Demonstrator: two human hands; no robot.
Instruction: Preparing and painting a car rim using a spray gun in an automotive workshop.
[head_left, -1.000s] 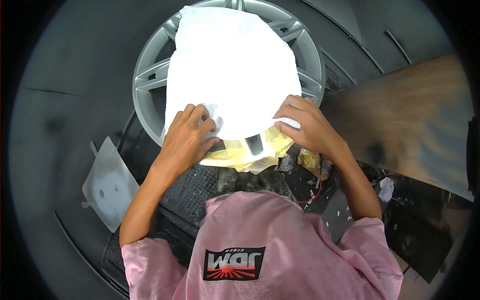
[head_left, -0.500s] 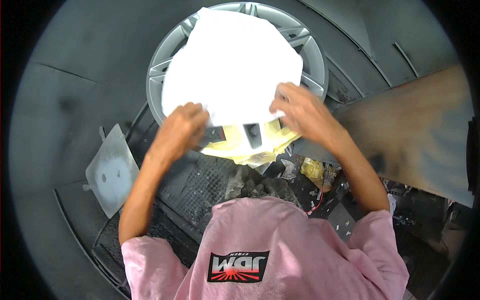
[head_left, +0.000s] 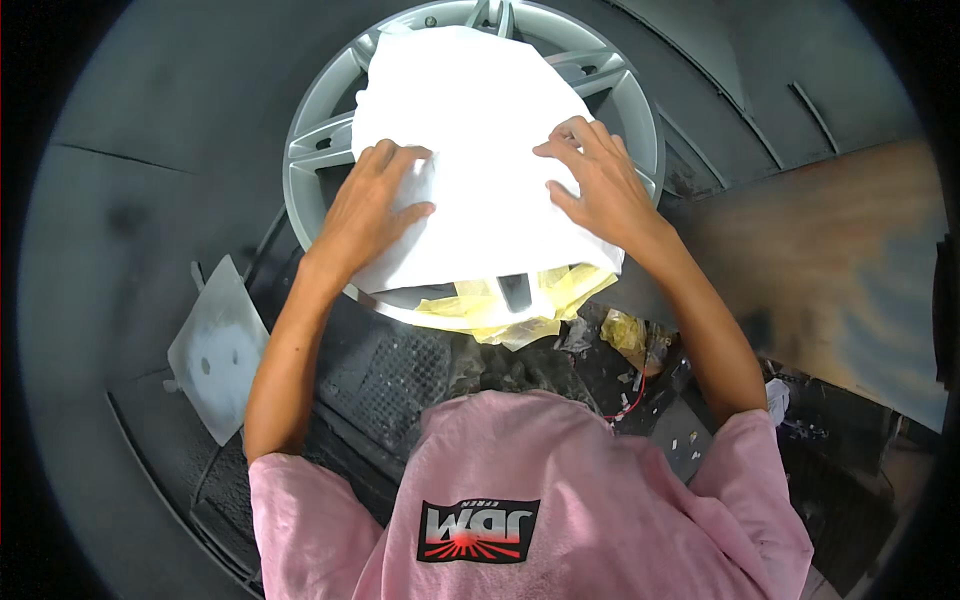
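A bright white sheet [head_left: 480, 110], of paper or cloth, lies over the middle of a silver alloy wheel [head_left: 305, 180]. My left hand [head_left: 370, 205] rests on the sheet's left part, thumb and fingers apart. On the right part lies my right hand [head_left: 605, 190], its fingers bent and the thumb spread away from them. Neither hand has the sheet pinched. Crumpled yellow film or paper [head_left: 575, 300] shows along the wheel's near edge, below the sheet. One dark spoke gap [head_left: 515, 292] is visible there. Overexposure hides the sheet's surface detail.
A pale flat panel [head_left: 215, 350] with two dark spots stands at the left. To the right slopes a large brownish board [head_left: 830, 260]. Crumpled yellow plastic [head_left: 625, 335], a red cord [head_left: 632, 402] and scraps litter the floor. Dark grey walls surround the wheel.
Both hands have let go of the sheet's near edge and moved farther onto its top. The sheet has shifted toward me, its near edge lying lower over the yellow film.
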